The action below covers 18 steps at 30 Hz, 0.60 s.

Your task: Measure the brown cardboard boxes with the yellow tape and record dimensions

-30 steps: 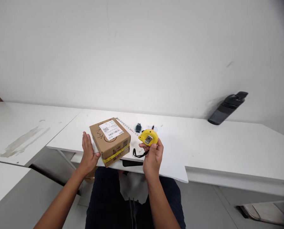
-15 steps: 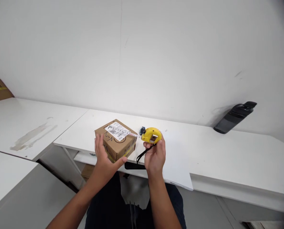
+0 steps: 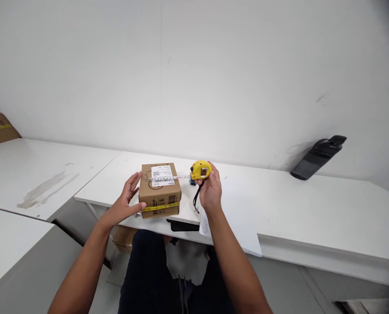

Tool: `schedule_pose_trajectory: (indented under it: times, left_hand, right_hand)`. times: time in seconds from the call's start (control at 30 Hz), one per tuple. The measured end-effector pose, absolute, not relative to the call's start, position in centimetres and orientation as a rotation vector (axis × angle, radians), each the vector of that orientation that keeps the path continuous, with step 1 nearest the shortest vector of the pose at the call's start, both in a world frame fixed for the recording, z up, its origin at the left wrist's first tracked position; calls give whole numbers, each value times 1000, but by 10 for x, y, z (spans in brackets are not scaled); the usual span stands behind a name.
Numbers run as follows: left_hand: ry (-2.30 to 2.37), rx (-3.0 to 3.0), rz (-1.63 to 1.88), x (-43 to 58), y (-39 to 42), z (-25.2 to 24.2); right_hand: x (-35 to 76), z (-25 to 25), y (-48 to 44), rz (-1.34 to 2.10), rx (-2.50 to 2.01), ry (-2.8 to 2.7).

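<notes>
A small brown cardboard box (image 3: 160, 195) with a white shipping label (image 3: 163, 170) and yellow tape sits at the desk's front edge. My left hand (image 3: 126, 203) grips its left side, thumb on the front face and fingers toward the back corner. Right of the box, my right hand (image 3: 211, 187) holds up a yellow tape measure (image 3: 201, 169), its black wrist strap (image 3: 196, 200) dangling. From the case, the pulled-out blade (image 3: 183, 177) runs left across the label and the box top, ending near the top's left edge. A small dark blue object (image 3: 192, 181) lies partly hidden below the case.
White paper sheets (image 3: 243, 231) lie under my right forearm, overhanging the front edge. A dark bottle (image 3: 318, 157) stands at the right by the wall. Another carton (image 3: 0, 128) sits far left, and one (image 3: 124, 239) is below the desk. A black flat object (image 3: 184, 226) pokes out under the desktop.
The box has turned so its front face points toward me. More blade now shows over the box top. My right hand and the tape measure have moved up and slightly left.
</notes>
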<state>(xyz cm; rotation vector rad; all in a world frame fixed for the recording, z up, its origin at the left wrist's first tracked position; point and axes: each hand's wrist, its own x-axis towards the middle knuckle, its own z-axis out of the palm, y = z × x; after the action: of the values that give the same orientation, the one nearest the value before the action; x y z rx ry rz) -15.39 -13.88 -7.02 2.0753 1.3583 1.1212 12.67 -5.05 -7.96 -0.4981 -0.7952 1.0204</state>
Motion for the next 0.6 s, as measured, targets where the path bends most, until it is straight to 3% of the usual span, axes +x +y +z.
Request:
schedule_pose_trajectory:
  times: [0.27,0.6]
  left_hand:
    - [1766,2281,1042,-131,-130,-52]
    - [1782,2330,1119,-131,-122,-59]
  right_hand:
    - [95,-99,-42,1129,-435,-843]
    - [97,-95,-42,1118,-509,-915]
